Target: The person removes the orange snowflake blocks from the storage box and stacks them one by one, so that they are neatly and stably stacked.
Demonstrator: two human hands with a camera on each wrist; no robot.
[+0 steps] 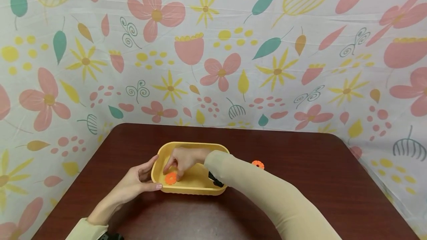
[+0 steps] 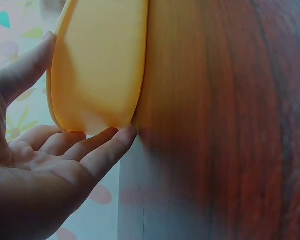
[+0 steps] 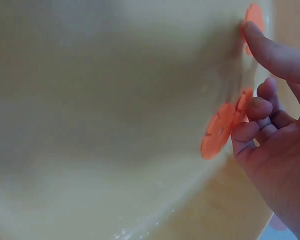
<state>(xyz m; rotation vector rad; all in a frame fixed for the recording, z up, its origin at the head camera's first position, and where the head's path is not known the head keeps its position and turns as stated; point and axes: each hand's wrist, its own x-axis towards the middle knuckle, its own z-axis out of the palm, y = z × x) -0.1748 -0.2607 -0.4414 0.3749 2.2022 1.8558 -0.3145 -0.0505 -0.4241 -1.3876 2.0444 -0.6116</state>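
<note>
Counter [image 1: 293, 145] carries a yellow tub [image 1: 190, 191], long axis running side to side. The left hand [image 1: 135, 182] grips its left end between thumb and fingers. The right hand [image 1: 183, 158], nearer the orange discs [image 1: 171, 178] inside, reaches down at that end; they lie just at its fingers, though whether any is pinched I cannot tell. Another disc [image 1: 258, 163] sits right of the tub.

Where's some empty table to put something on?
Bare table shows behind the yellow tub, up to the flowery cloth; right of the lone orange disc and right sleeve; and in front of the tub, between that sleeve and the left hand. It's crowded in the tub's left end, with the right hand and orange discs.
</note>
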